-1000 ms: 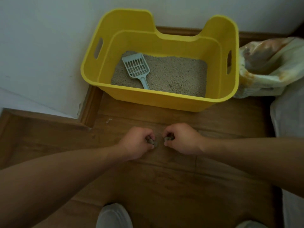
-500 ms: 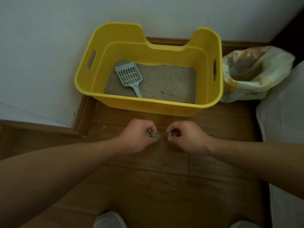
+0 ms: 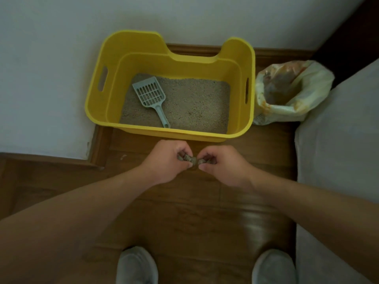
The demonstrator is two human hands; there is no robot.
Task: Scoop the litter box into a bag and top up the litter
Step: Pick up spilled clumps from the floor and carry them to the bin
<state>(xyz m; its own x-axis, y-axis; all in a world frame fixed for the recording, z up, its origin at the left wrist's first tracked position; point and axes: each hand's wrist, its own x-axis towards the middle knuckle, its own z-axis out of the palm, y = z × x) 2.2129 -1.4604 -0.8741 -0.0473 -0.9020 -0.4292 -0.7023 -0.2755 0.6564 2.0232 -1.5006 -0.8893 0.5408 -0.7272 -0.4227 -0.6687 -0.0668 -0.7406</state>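
While held low over the wooden floor (image 3: 184, 212), just on the near side of the yellow litter box (image 3: 170, 134): left hand (image 3: 168, 161) with fingers curled round a few grey-brown clumps (image 3: 185, 157), right hand (image 3: 222, 166) likewise curled, pinching another clump (image 3: 202, 161) between thumb and fingers. Both knuckles-up, side by side, almost meeting at the fingertips. Neither fully closed, with the lumps showing in the gap between thumb and forefinger.

Litter box set against the far white wall (image 3: 51, 78), with a cut-out handle in each side wall and a dip in the far rim. Inside, a level bed of pale litter (image 3: 196, 107) across the bottom. Lying flat on it in the left half, a pale blue slotted scoop (image 3: 150, 97): blade toward the far left corner, handle running near and slightly right, its tip close to the near wall. Touched by neither hand.

Just right of the box, an open plastic bag (image 3: 287, 111), mouth upward, pressed close to the right wall; touching or not, cannot tell. Brownish matter inside, too dim to make out.

Along the right edge, a grey fabric surface (image 3: 338, 140). At the near edge, two pale slippers (image 3: 136, 265), toes toward the box.
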